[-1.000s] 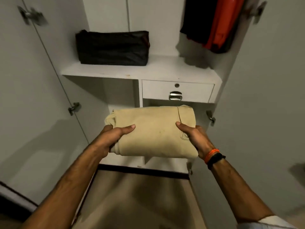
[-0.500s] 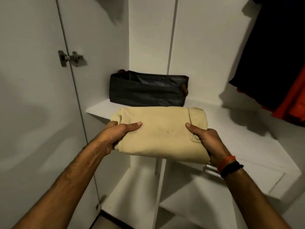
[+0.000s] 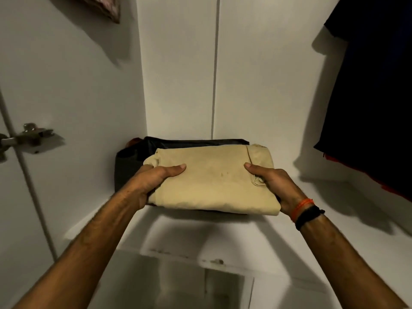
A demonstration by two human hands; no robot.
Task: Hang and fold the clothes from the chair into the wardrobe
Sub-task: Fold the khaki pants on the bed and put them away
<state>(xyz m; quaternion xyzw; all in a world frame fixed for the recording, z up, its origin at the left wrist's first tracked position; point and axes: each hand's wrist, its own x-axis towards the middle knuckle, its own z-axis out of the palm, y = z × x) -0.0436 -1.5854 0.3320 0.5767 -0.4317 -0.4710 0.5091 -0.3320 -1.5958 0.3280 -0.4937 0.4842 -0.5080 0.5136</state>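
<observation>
A: Where is the folded cloth (image 3: 209, 186)?

B: Held over the shelf (image 3: 278, 237), in front of and partly over the black bag (image 3: 133, 157) that sits at the far left of it. Whether its underside touches the shelf I cannot tell; a dark shadow runs under its near edge.

A: And the hands?

B: Both grip it. The left hand (image 3: 153, 181) clasps the left end, thumb lying flat on top and pointing right, fingers hidden underneath. The right hand (image 3: 272, 186) clasps the right end the same way, thumb on top pointing left, fingers tucked below.

A: Anything on the wrists?

B: The right wrist carries an orange band (image 3: 303, 208) and, just nearer the elbow, a black band (image 3: 311, 216). The left is bare.

A: What surrounds them?

B: White wardrobe walls. A metal hinge (image 3: 26, 136) sits on the left side. Dark clothing (image 3: 374, 97) hangs at the right, with a strip of red (image 3: 388, 186) showing along its lower edge. A scrap of patterned fabric (image 3: 102, 7) hangs at the top left.

A: And below the shelf?

B: A dim compartment (image 3: 178, 286), blurred, its contents unclear.
</observation>
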